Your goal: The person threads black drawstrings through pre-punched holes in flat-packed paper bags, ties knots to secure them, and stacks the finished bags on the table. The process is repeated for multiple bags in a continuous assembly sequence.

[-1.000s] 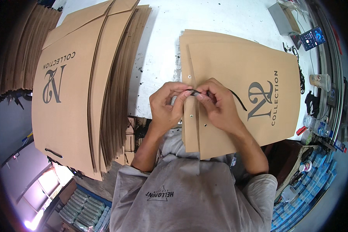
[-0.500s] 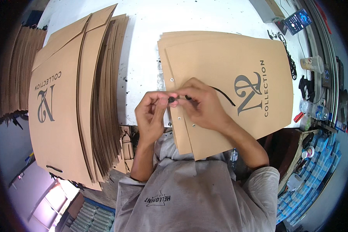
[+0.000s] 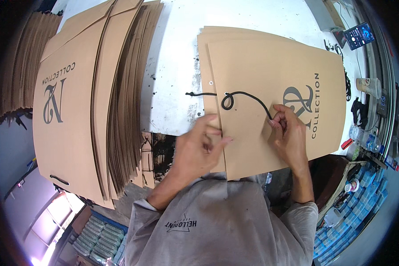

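A brown paper bag (image 3: 261, 71) lies flat on top of a small stack of similar bags, its eyelet edge towards the left. A black cord (image 3: 248, 95) runs through an eyelet and curls into a small loop beside it. The cord's knotted end sticks out left past the stack, over the white table. My right hand (image 3: 292, 135) pinches the other end between thumb and fingertips, above the bag's dark print. At the bag's left edge my left hand (image 3: 197, 148), slightly blurred, has thumb and fingers apart, with the thumb over the bag.
A tall stack of brown bags (image 3: 71, 128) stands at left, another pile (image 3: 26, 66) beyond it. Along the white table's (image 3: 177, 57) right side are a phone (image 3: 359, 36), a plastic cup (image 3: 369, 87), bottles and black cords. Blue-and-white packs (image 3: 350, 213) sit lower right.
My hands have parted from the cord's knot. The right hand has drawn the cord's other end to the right; the left has dropped lower along the bag's edge. The whole view has shifted slightly.
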The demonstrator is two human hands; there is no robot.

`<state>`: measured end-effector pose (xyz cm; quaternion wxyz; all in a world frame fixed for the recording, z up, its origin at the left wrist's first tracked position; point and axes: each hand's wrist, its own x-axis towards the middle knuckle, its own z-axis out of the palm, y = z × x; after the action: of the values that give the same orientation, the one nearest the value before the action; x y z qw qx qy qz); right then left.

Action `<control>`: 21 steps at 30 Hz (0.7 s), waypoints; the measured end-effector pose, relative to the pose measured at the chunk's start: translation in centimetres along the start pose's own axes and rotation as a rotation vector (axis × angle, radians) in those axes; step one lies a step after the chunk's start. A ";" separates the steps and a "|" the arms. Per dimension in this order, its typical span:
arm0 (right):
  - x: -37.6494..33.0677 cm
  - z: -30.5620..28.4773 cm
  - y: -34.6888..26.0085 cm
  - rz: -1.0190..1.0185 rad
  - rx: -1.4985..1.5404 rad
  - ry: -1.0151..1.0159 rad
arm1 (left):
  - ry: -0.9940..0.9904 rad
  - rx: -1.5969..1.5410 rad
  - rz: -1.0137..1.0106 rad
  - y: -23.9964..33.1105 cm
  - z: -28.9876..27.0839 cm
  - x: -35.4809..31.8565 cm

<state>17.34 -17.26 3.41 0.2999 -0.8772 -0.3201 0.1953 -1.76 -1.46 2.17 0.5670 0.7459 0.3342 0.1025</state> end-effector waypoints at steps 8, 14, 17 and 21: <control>-2.8 3.1 -2.0 -0.011 0.822 -0.049 | -0.034 -0.536 -0.163 -1.6 1.4 1.3; -2.8 5.6 -1.3 -0.259 0.640 0.005 | -0.220 -0.544 -0.041 -2.0 0.0 1.5; -2.7 5.9 -1.7 -0.290 0.644 0.008 | -0.272 -0.628 -0.095 -1.6 0.2 1.5; -2.8 6.7 -1.0 -0.359 0.556 0.057 | -0.315 -0.644 -0.168 -1.6 0.2 1.6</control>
<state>11.29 -15.83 -0.54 0.5662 -0.6965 -0.3955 0.1947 -1.00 -0.40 0.28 0.8236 0.5059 0.2534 0.0396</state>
